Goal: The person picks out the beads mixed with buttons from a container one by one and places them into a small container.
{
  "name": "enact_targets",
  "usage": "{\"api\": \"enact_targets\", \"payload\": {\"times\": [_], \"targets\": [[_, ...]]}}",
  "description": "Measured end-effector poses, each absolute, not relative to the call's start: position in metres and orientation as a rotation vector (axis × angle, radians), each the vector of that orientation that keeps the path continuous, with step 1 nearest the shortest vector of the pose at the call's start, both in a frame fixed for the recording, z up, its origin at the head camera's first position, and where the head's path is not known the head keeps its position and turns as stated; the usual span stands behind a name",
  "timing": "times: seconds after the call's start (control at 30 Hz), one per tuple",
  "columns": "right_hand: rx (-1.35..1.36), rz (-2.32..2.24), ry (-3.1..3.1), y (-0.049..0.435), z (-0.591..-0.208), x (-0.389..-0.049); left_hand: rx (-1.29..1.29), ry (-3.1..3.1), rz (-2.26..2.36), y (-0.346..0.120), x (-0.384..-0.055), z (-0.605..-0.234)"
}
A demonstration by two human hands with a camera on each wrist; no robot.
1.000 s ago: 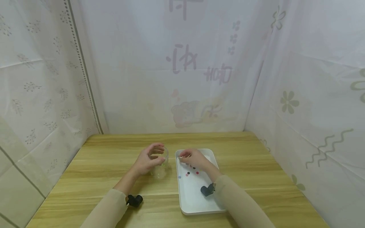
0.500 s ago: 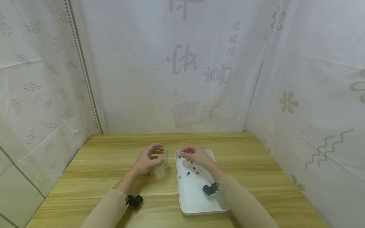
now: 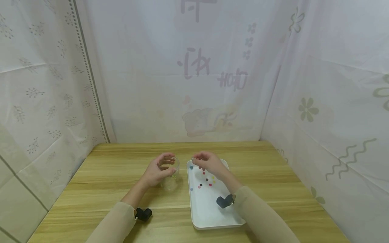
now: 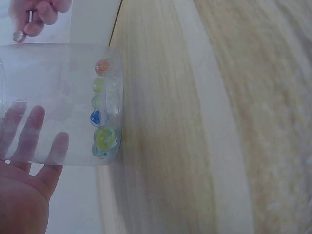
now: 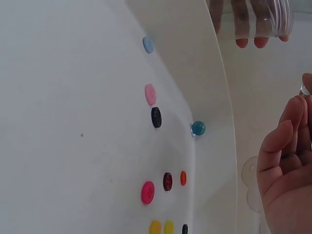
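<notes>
My left hand (image 3: 158, 170) grips a clear jar (image 3: 169, 184) that stands on the table left of the tray. In the left wrist view several glass marbles (image 4: 105, 139), yellow-green, blue and orange, lie at the jar's bottom. My right hand (image 3: 210, 164) is raised over the far left end of the white tray (image 3: 203, 216). Between thumb and fingertip it pinches a clear glass marble (image 4: 18, 36). Below it a teal marble (image 5: 198, 128) rests against the tray's side. Buttons lie about the tray floor, among them a pink button (image 5: 150, 94) and a black button (image 5: 156, 117).
More buttons are in the tray: a light blue button (image 5: 148, 45), a magenta button (image 5: 147, 193), a yellow button (image 5: 168, 227). The wooden table (image 3: 121, 152) ends at a patterned curtain (image 3: 146, 101), with curtains at both sides too.
My right hand has lifted up from the tray floor with the marble in its fingertips, uncovering the teal marble and more buttons. The left hand and jar stay put.
</notes>
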State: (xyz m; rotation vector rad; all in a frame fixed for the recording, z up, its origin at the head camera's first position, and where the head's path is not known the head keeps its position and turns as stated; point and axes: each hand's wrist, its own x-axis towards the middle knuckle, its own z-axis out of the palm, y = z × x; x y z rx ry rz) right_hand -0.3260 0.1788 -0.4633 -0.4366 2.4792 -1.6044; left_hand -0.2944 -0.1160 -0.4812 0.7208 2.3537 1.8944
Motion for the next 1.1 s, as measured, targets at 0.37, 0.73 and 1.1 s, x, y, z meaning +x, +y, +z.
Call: {"api": "enact_targets", "payload": {"times": [0.37, 0.73, 1.1], "targets": [[-0.528, -1.685, 2.41, 0.164, -0.442, -0.321, 0.734, 2.358, 1.89, -0.116, -0.294, -0.481], [-0.577, -1.718, 2.352, 0.14, -0.421, -0.316, 0.745, 2.36, 1.881, -0.117, -0.296, -0.482], [-0.668, -1.687, 2.352, 0.121, -0.408, -0.315, 0.749, 2.333, 1.892, -0.118, -0.297, -0.483]]}}
